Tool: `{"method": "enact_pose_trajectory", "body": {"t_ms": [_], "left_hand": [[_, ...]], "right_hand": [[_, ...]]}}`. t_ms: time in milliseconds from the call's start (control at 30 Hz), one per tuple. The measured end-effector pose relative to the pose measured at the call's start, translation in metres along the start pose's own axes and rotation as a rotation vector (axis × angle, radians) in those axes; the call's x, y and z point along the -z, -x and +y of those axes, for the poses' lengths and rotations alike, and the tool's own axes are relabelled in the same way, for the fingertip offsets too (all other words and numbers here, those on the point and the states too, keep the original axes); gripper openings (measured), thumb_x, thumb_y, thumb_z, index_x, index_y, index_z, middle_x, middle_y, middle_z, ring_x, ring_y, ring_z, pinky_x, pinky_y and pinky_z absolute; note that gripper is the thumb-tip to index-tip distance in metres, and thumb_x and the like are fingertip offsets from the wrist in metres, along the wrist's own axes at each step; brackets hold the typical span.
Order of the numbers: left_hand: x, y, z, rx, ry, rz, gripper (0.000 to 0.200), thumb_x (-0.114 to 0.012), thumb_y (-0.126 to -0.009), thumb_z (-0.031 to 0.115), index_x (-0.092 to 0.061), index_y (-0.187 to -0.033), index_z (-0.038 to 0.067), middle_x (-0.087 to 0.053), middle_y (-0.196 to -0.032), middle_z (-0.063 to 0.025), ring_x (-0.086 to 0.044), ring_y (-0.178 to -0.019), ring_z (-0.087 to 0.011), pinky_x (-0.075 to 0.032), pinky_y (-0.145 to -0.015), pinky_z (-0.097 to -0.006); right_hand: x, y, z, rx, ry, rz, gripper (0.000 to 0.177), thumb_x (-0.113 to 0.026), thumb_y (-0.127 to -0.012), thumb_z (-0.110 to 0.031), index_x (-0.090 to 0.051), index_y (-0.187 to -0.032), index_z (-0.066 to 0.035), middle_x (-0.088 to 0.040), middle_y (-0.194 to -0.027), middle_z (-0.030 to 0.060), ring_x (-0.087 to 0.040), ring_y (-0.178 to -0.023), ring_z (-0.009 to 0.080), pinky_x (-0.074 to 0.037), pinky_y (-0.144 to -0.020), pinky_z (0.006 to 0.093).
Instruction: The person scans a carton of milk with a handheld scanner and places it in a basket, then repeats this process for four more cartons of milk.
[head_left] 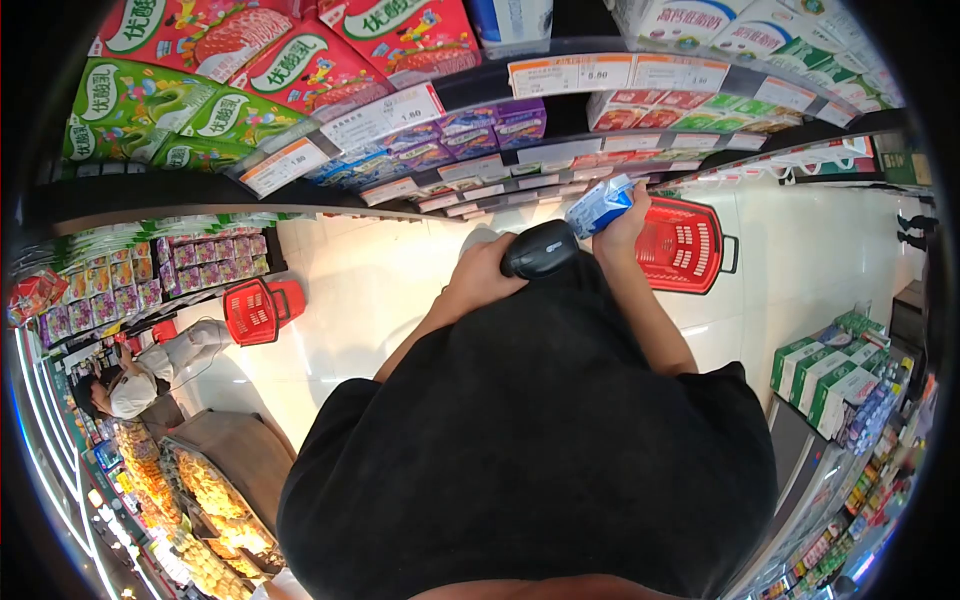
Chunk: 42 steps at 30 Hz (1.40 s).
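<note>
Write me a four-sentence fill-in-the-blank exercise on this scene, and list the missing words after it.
1. The left hand holds a device coloured ____.
2. The right hand holds a small carton, white and ____.
3. In the picture, the red basket nearest the right hand lies to that hand's ____.
4. The large red packs at upper left picture a fruit: the ____.

Missing words: black; blue; right; strawberry.

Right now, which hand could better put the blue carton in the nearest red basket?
Probably the right hand: it holds the blue carton and looks closer to that basket. The left hand holds a black device.
</note>
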<state>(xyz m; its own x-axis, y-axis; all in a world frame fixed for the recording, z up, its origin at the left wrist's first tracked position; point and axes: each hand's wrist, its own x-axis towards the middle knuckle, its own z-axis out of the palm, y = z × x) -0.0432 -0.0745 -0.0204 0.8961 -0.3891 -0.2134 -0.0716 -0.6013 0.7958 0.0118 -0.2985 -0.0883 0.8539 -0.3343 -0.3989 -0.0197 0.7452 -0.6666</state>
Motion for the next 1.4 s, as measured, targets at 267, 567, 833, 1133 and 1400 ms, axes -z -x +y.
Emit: {"method": "enact_pose_trajectory", "body": {"t_ms": [267,567,833,1133,1400], "left_hand": [[0.002,-0.004,-0.003,-0.029,0.076,0.007,0.056,-0.075,-0.066,0.027,-0.056,-0.116,0.009,-0.066,-0.094,-0.0229,-0.062,-0.089,-0.0436,-0.05,-0.079,-0.0485],[-0.003,-0.008,-0.008,-0.099,0.099,0.01,0.058,-0.074,-0.066,0.028,-0.058,-0.116,0.004,-0.066,-0.085,-0.0234,-0.063,-0.084,-0.0437,-0.05,-0.075,-0.0482],[-0.002,-0.014,0.002,-0.148,-0.016,-0.062,0.052,-0.073,-0.067,0.029,-0.057,-0.11,0.005,-0.066,-0.082,-0.0238,-0.063,-0.08,-0.043,-0.049,-0.072,-0.0485],[-0.001,-0.012,0.002,-0.137,0.041,-0.06,0.044,-0.074,-0.067,0.021,-0.059,-0.104,0.001,-0.065,-0.084,-0.0219,-0.063,-0.084,-0.0419,-0.049,-0.074,-0.0445],[-0.002,-0.013,0.002,-0.162,0.027,-0.07,0.042,-0.073,-0.068,0.02,-0.058,-0.102,0.001,-0.065,-0.083,-0.0222,-0.063,-0.082,-0.0421,-0.048,-0.072,-0.0453]], "right_hand": [[0.017,-0.009,-0.006,-0.386,-0.139,-0.104,0.058,-0.037,-0.095,-0.063,-0.055,-0.113,-0.011,-0.063,-0.099,0.0115,-0.066,-0.08,0.0306,-0.056,-0.072,0.0465],[-0.119,0.049,-0.15,0.848,0.28,-0.591,0.05,-0.066,-0.084,-0.019,-0.039,-0.126,-0.013,-0.053,-0.113,0.0208,-0.063,-0.089,0.0299,-0.058,-0.073,0.0451],[-0.232,0.07,-0.207,1.569,0.706,-0.922,0.067,-0.089,-0.064,-0.013,-0.047,-0.117,-0.012,-0.049,-0.119,0.0197,-0.059,-0.099,0.0315,-0.052,-0.084,0.0422],[-0.261,0.054,-0.185,1.772,0.865,-0.712,0.061,-0.087,-0.064,-0.009,-0.052,-0.114,-0.008,-0.049,-0.117,0.0203,-0.054,-0.103,0.0349,-0.048,-0.08,0.0418],[-0.258,0.042,-0.175,1.813,0.811,-0.677,0.059,-0.086,-0.064,-0.006,-0.052,-0.112,-0.008,-0.05,-0.115,0.0204,-0.055,-0.102,0.0356,-0.048,-0.081,0.0428]]}}
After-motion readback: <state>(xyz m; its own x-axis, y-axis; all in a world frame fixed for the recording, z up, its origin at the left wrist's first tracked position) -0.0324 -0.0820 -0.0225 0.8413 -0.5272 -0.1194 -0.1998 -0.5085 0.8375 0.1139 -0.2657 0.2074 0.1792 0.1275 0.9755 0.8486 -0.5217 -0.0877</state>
